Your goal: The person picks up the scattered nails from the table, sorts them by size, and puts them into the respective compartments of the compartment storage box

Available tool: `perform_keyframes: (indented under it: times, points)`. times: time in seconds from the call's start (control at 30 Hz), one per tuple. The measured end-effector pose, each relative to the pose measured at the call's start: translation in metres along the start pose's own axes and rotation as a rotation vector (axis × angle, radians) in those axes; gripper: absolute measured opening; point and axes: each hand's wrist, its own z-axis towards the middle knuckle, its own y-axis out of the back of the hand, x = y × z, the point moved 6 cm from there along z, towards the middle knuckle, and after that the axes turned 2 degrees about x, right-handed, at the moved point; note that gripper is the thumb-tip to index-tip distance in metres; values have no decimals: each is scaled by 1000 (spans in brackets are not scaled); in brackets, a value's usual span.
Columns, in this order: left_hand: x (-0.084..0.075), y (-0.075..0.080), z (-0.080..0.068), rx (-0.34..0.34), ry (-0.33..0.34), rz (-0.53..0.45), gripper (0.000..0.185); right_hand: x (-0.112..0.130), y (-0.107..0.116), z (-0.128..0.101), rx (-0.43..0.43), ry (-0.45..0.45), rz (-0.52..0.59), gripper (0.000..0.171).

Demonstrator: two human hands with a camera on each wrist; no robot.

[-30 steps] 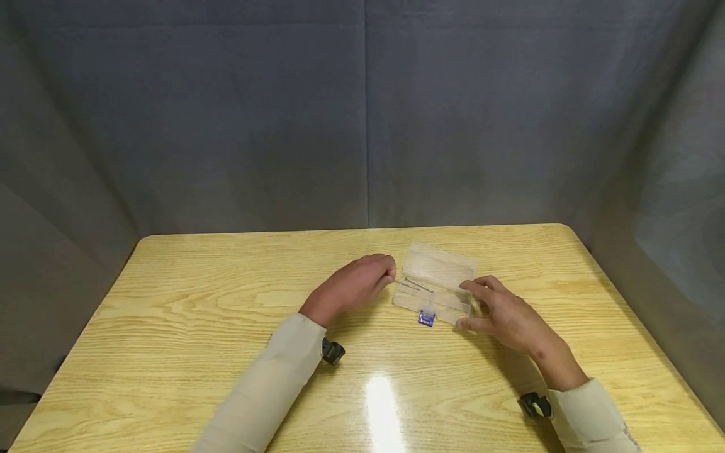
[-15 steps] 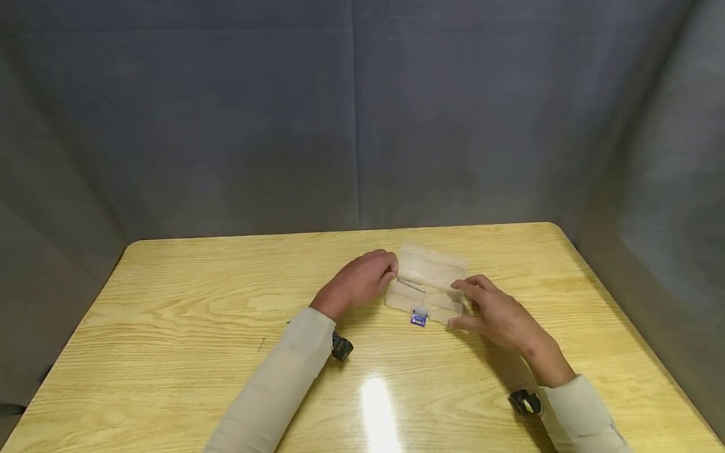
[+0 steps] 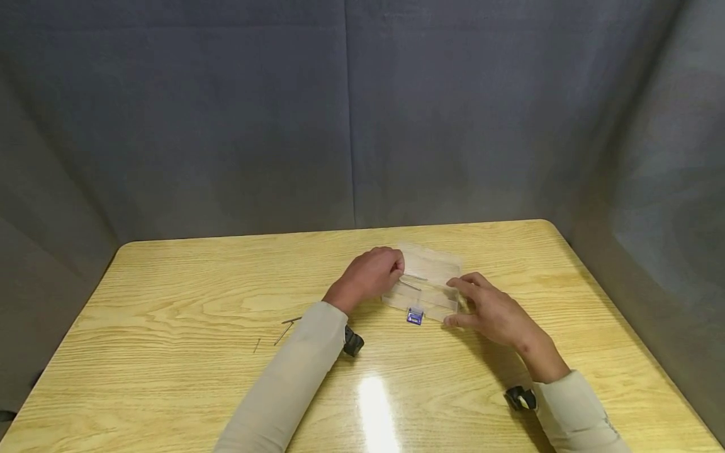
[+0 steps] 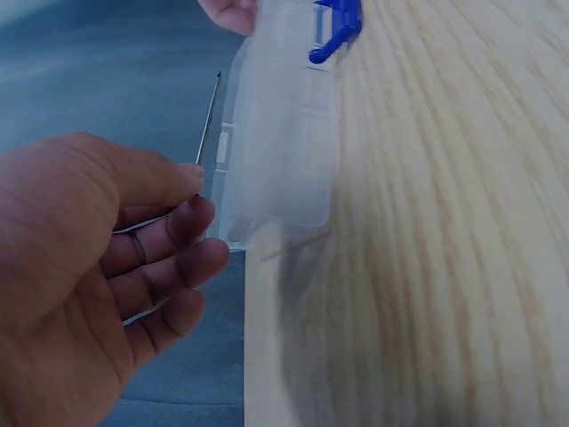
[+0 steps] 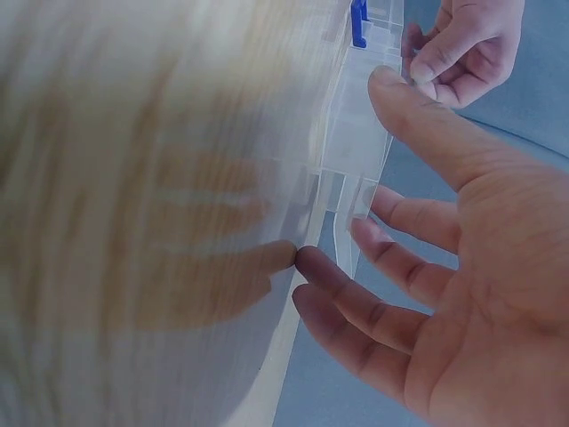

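Observation:
A clear plastic box [image 3: 430, 277] with a blue latch [image 3: 415, 316] lies open on the wooden table [image 3: 170, 302]. My left hand [image 3: 396, 270] is at the box's left end and pinches a thin metal pin [image 4: 210, 116] between thumb and fingers; the pin points along the box's edge [image 4: 280, 133]. My right hand [image 3: 461, 302] holds the box's right end, thumb on the near side and fingers at the far side. In the right wrist view the thumb [image 5: 418, 116] and fingers bracket the box [image 5: 356, 151]. Another pin [image 3: 409, 285] lies inside.
Loose pins lie on the table to the left, two [image 3: 287, 324] beside my left sleeve and a short one [image 3: 256, 345] further left. Grey cloth walls [image 3: 351, 126] stand behind and beside the table. The table's right edge [image 3: 623, 327] is near my right arm.
My left hand has carried the pin rightward, from beside the box's left end to over it. The right hand stays on the box. The loose pins at left have come into view.

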Motion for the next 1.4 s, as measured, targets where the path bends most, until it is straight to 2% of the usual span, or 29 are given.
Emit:
perform_keyframes:
  times: [0.2,0.37,0.53,0.73,0.97,1.23,1.4]
  points:
    - [2,-5,-2,26,26,52,13,0,0,1,-1,-1,3,68]
    - [5,-3,-7,7,23,41,10,0,0,1,3,-8,5,68]
    - [10,-1,-15,37,31,26,11,1,0,0,18,-11,10,69]
    - [19,7,-31,34,21,24,10,1,0,-1,29,-9,11,69]
    - [26,14,-51,78,34,41,17,0,0,-1,30,-3,14,69]
    - [28,30,-79,45,10,91,14,0,-2,-2,26,2,9,68]
    - [31,32,-92,54,11,109,18,1,0,-1,23,8,13,68]
